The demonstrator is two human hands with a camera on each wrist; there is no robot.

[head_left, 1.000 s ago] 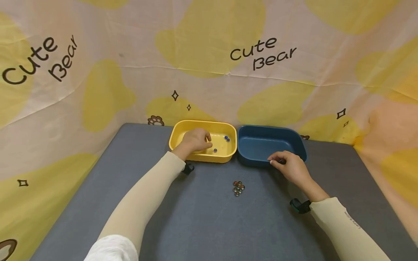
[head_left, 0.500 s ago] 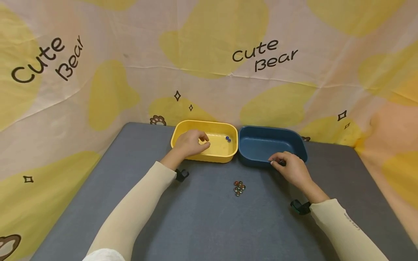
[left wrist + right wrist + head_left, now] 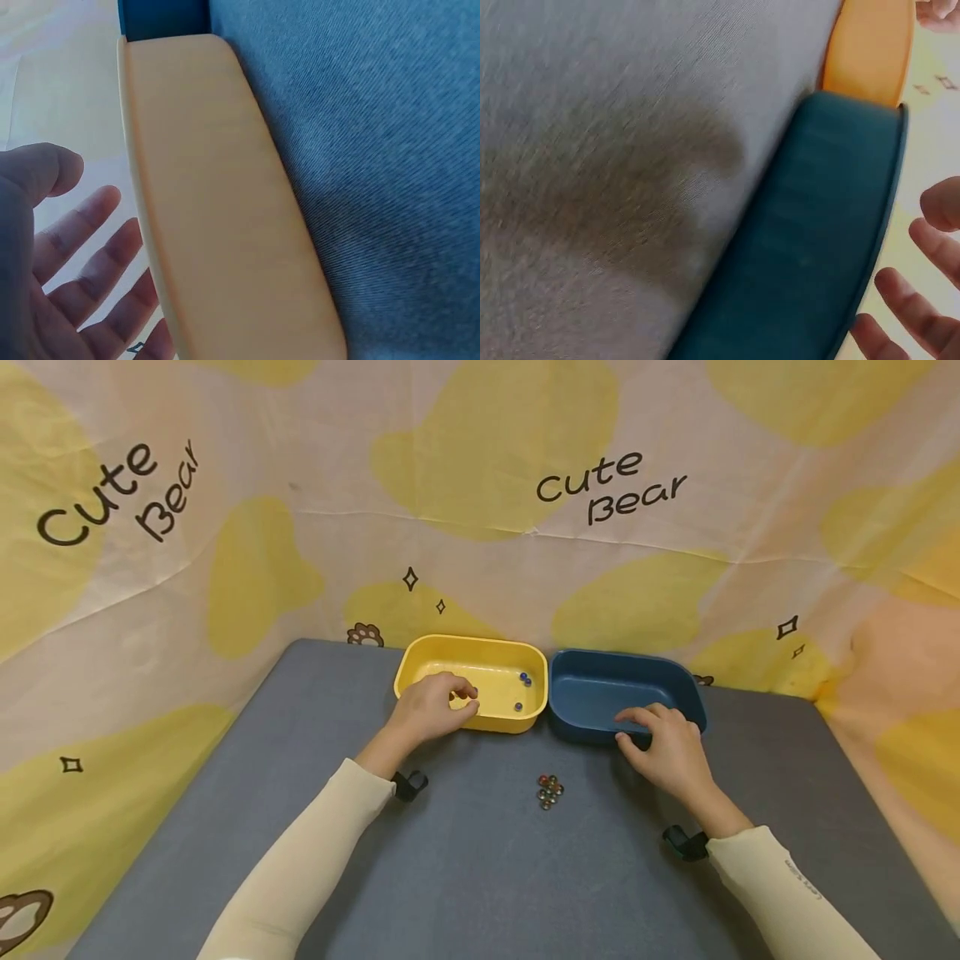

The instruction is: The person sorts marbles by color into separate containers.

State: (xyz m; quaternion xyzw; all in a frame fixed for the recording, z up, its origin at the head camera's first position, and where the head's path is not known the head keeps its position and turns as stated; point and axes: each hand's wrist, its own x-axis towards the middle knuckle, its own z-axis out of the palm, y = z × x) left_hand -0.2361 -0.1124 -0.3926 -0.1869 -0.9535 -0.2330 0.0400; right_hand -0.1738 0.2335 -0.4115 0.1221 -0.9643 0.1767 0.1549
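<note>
My left hand [image 3: 430, 706] hovers over the near left rim of a yellow bin [image 3: 504, 724], with its thumb and fingers apart. The left wrist view shows nothing between these fingertips [image 3: 105, 201]. Inside the bin, blue marbles [image 3: 518, 707] lie toward the right end; the left hand covers part of the bin floor. My right hand [image 3: 670, 752] is at the front rim of a dark blue bin [image 3: 592, 735], thumb and index finger spread. No object shows between its fingers [image 3: 900, 292] in the right wrist view. Several brownish, glassy marbles [image 3: 550, 792] lie clustered on the table.
Both bins stand side by side at the back of the grey table [image 3: 480, 877], close to a patterned cloth backdrop [image 3: 480, 485]. Black straps [image 3: 411, 785] circle both wrists. The bins' front walls rise between the hands and the tabletop.
My left hand has drawn back toward the near left rim. A blue marble in the yellow bin now sits farther right. The right thumb and index finger have spread apart.
</note>
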